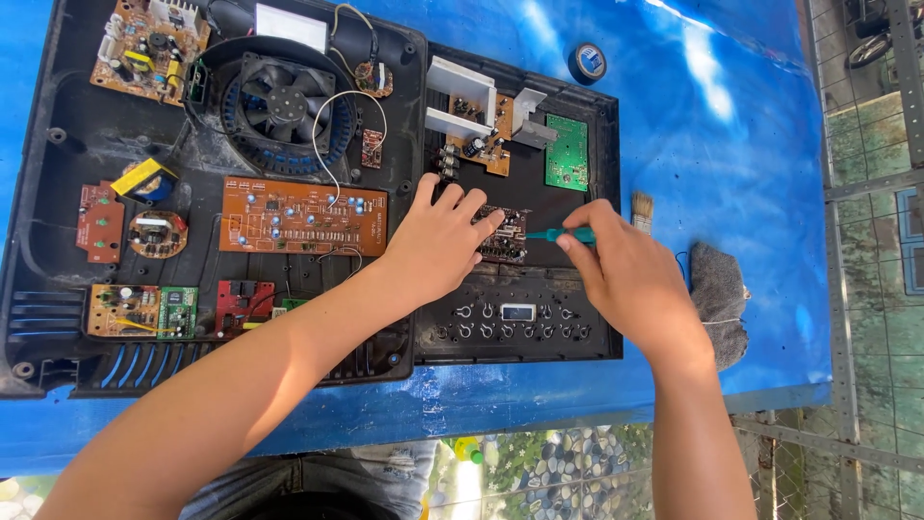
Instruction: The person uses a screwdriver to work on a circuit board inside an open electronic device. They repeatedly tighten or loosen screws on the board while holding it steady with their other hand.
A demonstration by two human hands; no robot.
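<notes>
Blue plastic sheeting covers the counter [731,144], and on it lies an opened black plastic appliance housing [58,193] with its circuit boards showing. At the centre of the view, the left hand [438,241] lies flat with fingers spread, pressing down on a small dark circuit board [505,236] that sits on the smaller black control panel [520,323]. The right hand [626,274], at three o'clock from that board, grips a slim teal-handled screwdriver [558,234] between thumb and fingertips, its tip pointing toward nine o'clock and reaching the edge of the small board.

At nine o'clock from the left hand lies a long orange circuit board [303,217]. A round black cooling fan [279,101] sits at eleven o'clock, with white wires looping over it. At twelve o'clock from the small board are a green rectangular circuit board [568,152] and white heat-sink blocks [462,96].

Just beside the right hand, at three o'clock, rest a small bristle brush [642,210] and a crumpled grey cloth [720,299]. A roll of dark tape [586,63] lies at twelve o'clock, well apart from both hands.
</notes>
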